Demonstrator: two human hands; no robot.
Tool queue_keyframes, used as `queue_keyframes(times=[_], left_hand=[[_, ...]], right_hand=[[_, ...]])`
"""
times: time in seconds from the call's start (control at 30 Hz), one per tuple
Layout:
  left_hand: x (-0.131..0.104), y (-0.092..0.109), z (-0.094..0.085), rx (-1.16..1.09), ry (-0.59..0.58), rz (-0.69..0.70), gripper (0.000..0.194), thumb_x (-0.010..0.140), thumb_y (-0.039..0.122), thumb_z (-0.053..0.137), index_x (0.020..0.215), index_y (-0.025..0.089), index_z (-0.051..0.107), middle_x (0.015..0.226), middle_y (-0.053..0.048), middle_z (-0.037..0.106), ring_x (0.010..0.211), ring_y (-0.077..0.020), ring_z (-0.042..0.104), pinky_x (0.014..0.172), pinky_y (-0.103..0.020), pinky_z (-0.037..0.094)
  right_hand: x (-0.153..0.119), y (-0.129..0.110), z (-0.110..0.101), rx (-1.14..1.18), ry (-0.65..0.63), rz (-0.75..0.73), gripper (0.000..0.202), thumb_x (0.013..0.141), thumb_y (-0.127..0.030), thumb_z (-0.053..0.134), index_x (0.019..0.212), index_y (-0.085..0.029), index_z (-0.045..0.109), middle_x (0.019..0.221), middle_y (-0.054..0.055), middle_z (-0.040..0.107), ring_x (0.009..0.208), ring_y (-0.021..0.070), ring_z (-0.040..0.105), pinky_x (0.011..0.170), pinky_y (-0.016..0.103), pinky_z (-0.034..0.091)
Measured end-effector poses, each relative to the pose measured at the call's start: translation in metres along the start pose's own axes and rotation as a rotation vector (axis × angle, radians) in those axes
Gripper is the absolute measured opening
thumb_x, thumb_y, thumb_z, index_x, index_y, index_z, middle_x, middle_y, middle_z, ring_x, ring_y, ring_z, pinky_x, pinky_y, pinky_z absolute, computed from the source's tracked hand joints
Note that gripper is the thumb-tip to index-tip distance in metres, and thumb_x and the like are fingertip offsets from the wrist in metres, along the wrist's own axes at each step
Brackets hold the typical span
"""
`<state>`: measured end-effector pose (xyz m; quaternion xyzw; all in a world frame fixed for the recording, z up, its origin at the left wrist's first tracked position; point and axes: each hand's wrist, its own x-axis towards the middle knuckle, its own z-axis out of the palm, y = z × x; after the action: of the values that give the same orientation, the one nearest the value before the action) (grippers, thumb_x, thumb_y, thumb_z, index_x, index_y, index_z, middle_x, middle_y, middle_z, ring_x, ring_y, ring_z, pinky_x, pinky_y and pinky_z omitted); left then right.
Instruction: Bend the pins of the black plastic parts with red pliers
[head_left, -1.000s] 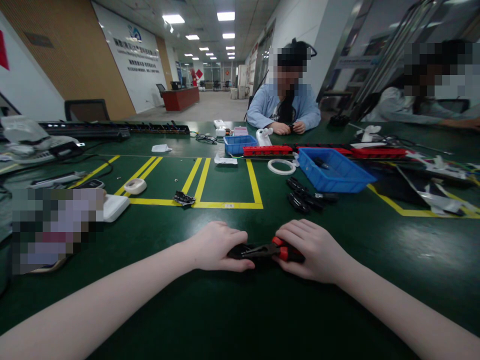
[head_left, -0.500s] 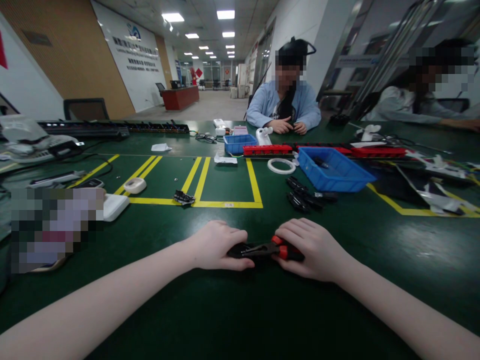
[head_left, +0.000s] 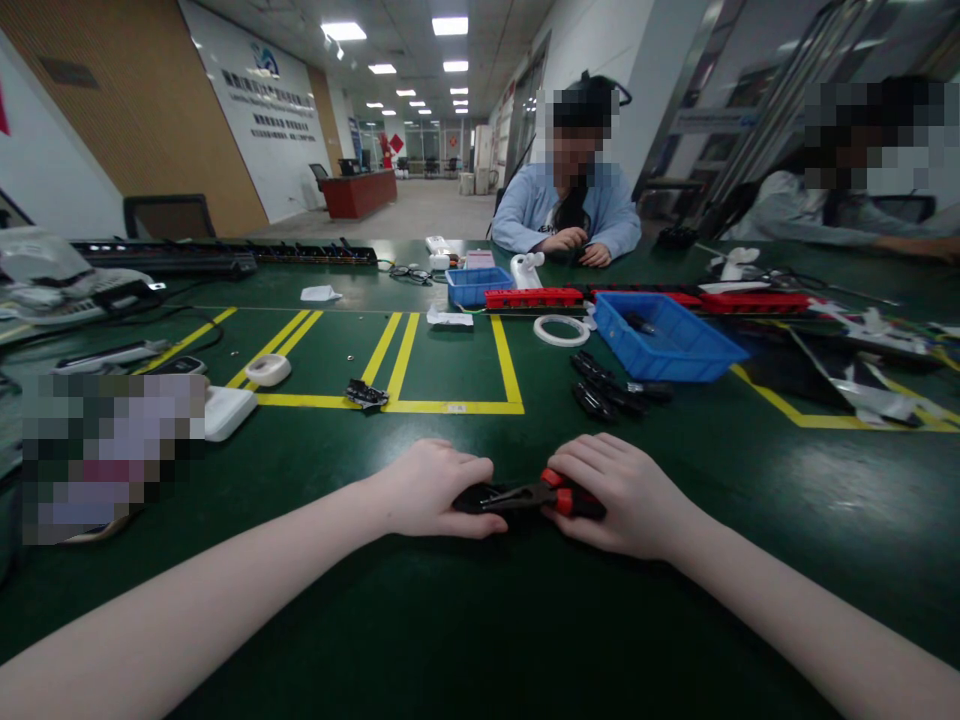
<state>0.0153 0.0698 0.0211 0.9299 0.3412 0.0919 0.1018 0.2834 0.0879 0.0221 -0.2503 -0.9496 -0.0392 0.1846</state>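
Red-handled pliers (head_left: 529, 496) lie level in my right hand (head_left: 619, 495), whose fingers are wrapped round the handles. Their dark jaws point left and reach a black part (head_left: 472, 499). That part is gripped between the thumb and fingers of my left hand (head_left: 442, 492), which hides much of it. Both hands are low over the green table (head_left: 480, 620), close to each other. Beyond my right hand several black parts (head_left: 600, 385) lie in a loose pile. A small black piece (head_left: 367, 393) sits on the yellow tape line.
A large blue bin (head_left: 664, 350) and a white ring (head_left: 561, 330) are ahead to the right, a small blue bin (head_left: 480, 286) further back. White box (head_left: 227, 412) and pixelated object (head_left: 112, 460) are at left. A person (head_left: 568, 205) sits opposite; another sits at right.
My hands, the pliers and the black part look almost unchanged. The hands of the person opposite have shifted slightly. The whole view has moved a little.
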Motion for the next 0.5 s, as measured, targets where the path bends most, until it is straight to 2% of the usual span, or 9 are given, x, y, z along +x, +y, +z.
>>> queue_keyframes(times=[0.5], left_hand=[[-0.0007, 0.0006, 0.0006, 0.014, 0.009, 0.001, 0.043, 0.091, 0.062, 0.051, 0.084, 0.019, 0.055, 0.067, 0.002, 0.058, 0.058, -0.0153, 0.054, 0.057, -0.026, 0.034]], right_hand=[[-0.0008, 0.0015, 0.0014, -0.002, 0.0, -0.008, 0.024, 0.082, -0.032, 0.063, 0.097, -0.014, 0.065, 0.092, 0.011, 0.071, 0.083, 0.024, 0.065, 0.072, 0.036, 0.048]])
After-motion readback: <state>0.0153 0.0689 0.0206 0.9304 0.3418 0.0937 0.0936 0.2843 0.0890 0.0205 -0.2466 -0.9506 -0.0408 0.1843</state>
